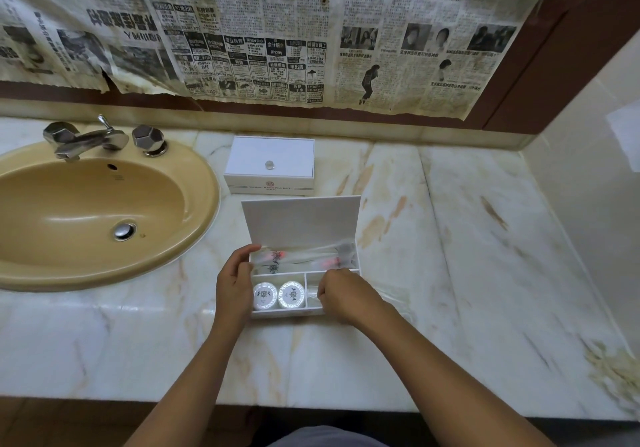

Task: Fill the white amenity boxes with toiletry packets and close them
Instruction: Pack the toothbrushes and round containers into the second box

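At the table's near middle both hands work over the open box point(304, 273). The left hand point(235, 282) curls round the box's 9 o'clock end, thumb tip at the rear corner, fingers against the side wall. The right hand point(346, 296) is bent over the front compartment at the box's 4 o'clock, fingertips pinching a clear packet point(311, 292) that lies in it. Just at 9 o'clock of that hand, in the front left compartment, two round white soaps point(278, 294) sit side by side, touching. Across the long rear compartment lie clear packets point(304, 257) with red-tipped contents; what they hold is too blurred to tell. The lid point(301, 221) stands upright at the box's 12 o'clock edge. Beyond it, at 12 o'clock and near but apart, a second white box point(270, 166) sits with its lid down, a small clear knob point(269, 164) at the lid's centre. At 9 o'clock a tan sink point(194, 183) is set into the marble table point(485, 273), with a chrome tap point(90, 140) at its rear. Newspaper point(277, 30) covers the wall at 12 o'clock.
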A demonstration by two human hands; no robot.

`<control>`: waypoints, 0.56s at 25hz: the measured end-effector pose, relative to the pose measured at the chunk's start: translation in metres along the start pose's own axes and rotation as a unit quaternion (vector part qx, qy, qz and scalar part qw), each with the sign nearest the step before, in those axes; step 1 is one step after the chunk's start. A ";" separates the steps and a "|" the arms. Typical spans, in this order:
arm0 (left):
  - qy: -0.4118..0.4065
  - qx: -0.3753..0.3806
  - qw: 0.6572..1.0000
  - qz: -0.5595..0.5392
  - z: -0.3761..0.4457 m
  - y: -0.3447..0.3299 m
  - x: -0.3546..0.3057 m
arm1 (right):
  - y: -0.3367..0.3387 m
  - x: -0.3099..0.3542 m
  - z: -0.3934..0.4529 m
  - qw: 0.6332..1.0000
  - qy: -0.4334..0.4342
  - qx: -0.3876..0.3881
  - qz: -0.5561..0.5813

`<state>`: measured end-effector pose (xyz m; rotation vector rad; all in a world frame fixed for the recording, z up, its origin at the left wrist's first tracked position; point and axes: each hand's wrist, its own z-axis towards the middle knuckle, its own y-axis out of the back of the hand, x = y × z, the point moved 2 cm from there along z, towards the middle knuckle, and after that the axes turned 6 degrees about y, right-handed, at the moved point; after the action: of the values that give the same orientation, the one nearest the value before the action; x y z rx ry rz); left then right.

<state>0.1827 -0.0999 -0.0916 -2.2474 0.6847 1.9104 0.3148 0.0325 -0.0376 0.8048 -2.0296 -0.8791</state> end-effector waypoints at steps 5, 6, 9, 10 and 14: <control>-0.002 -0.001 1.000 -0.002 0.000 0.000 0.000 | 0.002 0.000 -0.003 1.000 -0.001 0.011 0.025; -0.002 -0.001 1.000 -0.001 0.000 -0.001 0.000 | 0.000 0.001 -0.004 1.000 0.002 0.026 0.016; -0.001 -0.002 1.000 -0.001 0.001 -0.001 0.001 | -0.003 0.001 -0.005 0.998 0.001 0.060 0.005; -0.002 -0.002 1.000 -0.001 0.001 0.000 0.001 | -0.002 0.001 -0.006 0.998 0.002 0.063 0.005; -0.002 -0.002 1.000 0.001 -0.001 0.000 0.000 | 0.002 0.000 -0.010 1.000 0.009 0.007 0.021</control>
<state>0.1832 -0.1000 -0.0913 -2.2451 0.6824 1.9191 0.3221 0.0303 -0.0313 0.7727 -2.0315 -0.8313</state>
